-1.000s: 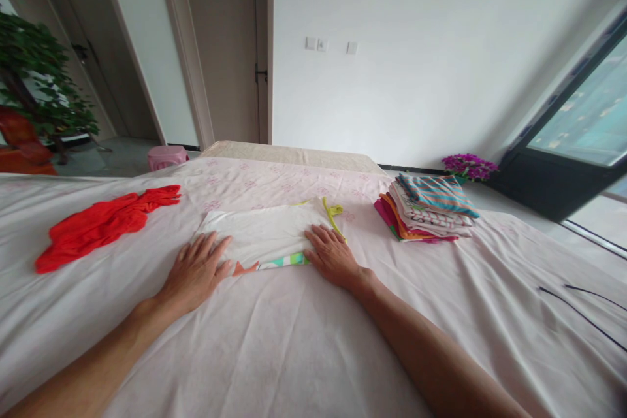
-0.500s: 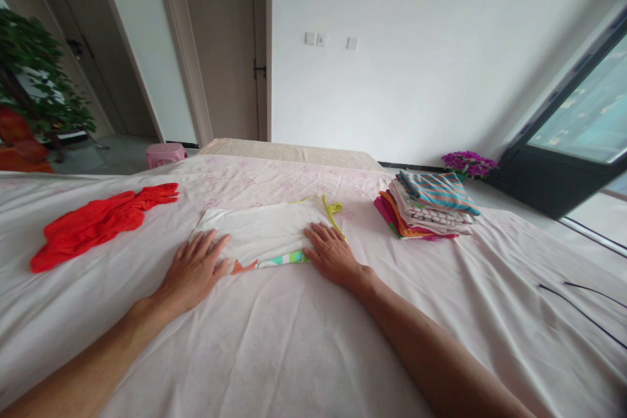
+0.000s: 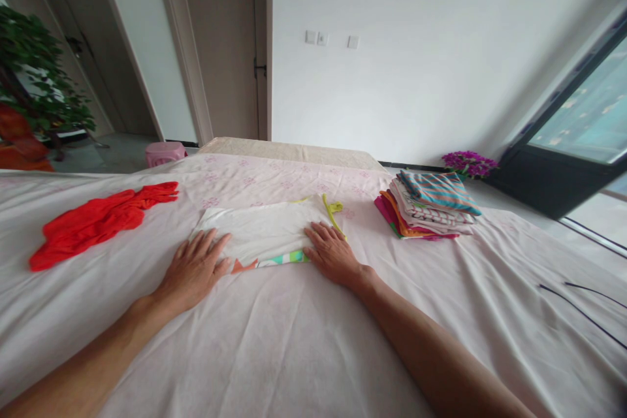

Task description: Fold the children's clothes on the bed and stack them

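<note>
A white garment with yellow-green trim and a coloured print along its near edge lies folded flat in front of me. My left hand rests flat on its left end, fingers spread. On its right end lies my right hand, also flat with fingers stretched out. Parts of the garment under both palms are hidden. Off to the left, a crumpled red garment lies on the sheet. To the right stands a stack of folded clothes, a blue striped piece on top.
A pale pink floral sheet covers the surface. Two dark cords lie at the right. Beyond the far edge are a pink stool, purple flowers and a white wall. A leafy plant stands far left.
</note>
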Motion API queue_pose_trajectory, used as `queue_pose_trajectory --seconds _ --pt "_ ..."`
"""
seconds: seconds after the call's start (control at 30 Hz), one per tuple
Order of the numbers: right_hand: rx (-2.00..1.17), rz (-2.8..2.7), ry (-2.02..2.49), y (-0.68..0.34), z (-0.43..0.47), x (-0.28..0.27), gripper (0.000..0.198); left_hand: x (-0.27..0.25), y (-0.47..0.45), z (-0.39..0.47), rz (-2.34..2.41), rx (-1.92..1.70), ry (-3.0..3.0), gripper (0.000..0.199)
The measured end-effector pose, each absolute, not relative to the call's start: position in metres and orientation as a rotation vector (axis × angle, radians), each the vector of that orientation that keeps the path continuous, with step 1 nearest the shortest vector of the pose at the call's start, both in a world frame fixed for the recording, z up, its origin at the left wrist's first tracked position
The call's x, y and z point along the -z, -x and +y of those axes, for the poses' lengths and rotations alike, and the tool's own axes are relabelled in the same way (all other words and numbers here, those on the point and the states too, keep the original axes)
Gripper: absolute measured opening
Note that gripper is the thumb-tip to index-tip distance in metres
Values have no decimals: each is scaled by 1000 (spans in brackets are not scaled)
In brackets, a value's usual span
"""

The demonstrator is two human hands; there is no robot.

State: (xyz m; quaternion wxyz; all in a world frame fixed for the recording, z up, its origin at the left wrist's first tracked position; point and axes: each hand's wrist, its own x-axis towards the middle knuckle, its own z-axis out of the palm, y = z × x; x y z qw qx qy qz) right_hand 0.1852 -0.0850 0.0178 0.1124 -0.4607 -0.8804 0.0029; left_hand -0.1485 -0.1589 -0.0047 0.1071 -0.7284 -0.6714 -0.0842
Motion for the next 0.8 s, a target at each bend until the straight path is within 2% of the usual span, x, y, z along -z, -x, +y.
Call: queue_pose_trajectory --seconds 0.47,0.67,0.8 --pt "8 -2601 1347 -186 -85 -16 56 -1 166 -149 -2135 203 2247 62" --pt "40 -2630 1338 -189 -81 -10 57 -29 165 -124 -2083 236 2214 43" --pt "-1 -2766 1136 -196 -67 -20 49 -38 174 -92 -2185 307 2173 40"
